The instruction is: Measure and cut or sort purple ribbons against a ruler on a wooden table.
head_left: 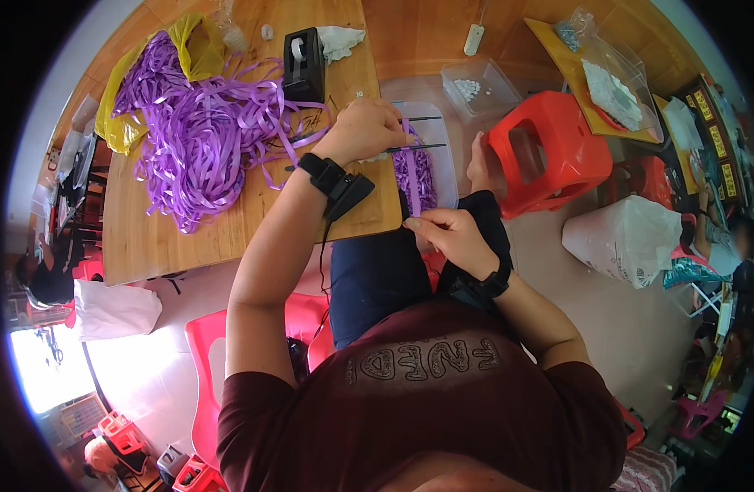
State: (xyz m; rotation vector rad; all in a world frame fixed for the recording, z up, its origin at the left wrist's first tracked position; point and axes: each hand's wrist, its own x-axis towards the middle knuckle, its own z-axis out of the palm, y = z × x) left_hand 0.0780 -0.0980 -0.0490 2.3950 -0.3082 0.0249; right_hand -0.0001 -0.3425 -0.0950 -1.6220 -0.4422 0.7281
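Note:
A purple ribbon strip runs between my hands over the table's right edge. My left hand is closed at its upper end, fingers partly hidden. The thumb and forefinger of my right hand pinch its lower end. Two thin dark rods jut past the table edge beside my left hand; their kind and how they are held are unclear. Below the strip, a clear plastic box holds cut purple ribbon pieces. A large tangled heap of purple ribbon spreads over the table, partly in a yellow bag.
A black tape dispenser and white tissue lie on the wooden table. Red stools stand at right, near a white sack. Another clear box holds small white pieces. Other people sit farther off.

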